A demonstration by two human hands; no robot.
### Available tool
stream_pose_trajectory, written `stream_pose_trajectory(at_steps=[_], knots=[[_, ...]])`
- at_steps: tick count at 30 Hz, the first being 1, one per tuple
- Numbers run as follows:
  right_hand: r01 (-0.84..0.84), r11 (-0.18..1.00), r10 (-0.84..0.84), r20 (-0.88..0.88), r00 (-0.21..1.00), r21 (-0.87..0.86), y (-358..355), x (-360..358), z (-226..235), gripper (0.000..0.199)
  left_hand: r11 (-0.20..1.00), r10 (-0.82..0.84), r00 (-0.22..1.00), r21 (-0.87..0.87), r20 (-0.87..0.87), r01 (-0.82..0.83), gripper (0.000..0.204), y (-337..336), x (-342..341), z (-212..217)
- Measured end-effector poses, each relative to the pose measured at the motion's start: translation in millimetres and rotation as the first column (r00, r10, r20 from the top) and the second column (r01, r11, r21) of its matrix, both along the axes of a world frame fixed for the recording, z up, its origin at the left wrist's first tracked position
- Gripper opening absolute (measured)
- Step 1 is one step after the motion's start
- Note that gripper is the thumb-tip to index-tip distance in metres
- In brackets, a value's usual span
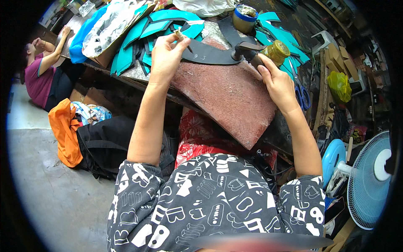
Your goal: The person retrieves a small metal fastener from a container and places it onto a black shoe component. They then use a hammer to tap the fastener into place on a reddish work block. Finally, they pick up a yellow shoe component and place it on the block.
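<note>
My left hand [167, 52] is closed around a short, thin tan tool [179, 35] with a dark tip pointing down; its exact kind is unclear. Below that tip lies a curved black sheet piece [212, 53] with small pale marks, flat along the far edge of a reddish-brown board [226, 92]. My right hand [275, 82] grips the dark handle of a hammer [241, 50]. The hammer's head is over the right end of the black piece; whether they touch I cannot tell.
Teal and black cut pieces [157, 27] pile up behind the board. A blue-rimmed tub [244, 19], a yellowish jar [277, 52] and blue-handled scissors [303, 96] are nearby. A fan [369, 180] stands at right. Another person [42, 80] sits at far left.
</note>
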State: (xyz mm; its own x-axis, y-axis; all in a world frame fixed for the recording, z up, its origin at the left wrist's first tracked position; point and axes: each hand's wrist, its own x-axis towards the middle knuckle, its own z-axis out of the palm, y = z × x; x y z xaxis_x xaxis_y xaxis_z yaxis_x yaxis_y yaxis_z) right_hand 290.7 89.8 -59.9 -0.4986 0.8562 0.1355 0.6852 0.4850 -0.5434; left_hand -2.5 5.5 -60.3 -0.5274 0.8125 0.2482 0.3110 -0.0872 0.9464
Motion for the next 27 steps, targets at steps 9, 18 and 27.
stream_pose_trajectory(at_steps=[9, 18, 27], knots=[[0.005, 0.967, -0.042, -0.141, 0.989, -0.254, 3, 1, 2, 0.037, 0.99, -0.11, 0.994, 0.084, -0.024, 0.111, 0.021, 31, 5, -3], [-0.026, 1.0, 0.025, -0.08, 0.996, -0.007, 1, -10, 14, 0.037, 0.992, -0.129, 0.811, -0.074, -0.57, 0.106, 0.025, 86, -33, 19], [-0.013, 0.995, 0.008, -0.051, 0.999, -0.103, 3, -16, 4, 0.038, 0.868, 0.379, 0.621, 0.496, -0.686, 0.018, 0.014, 45, 25, 29]])
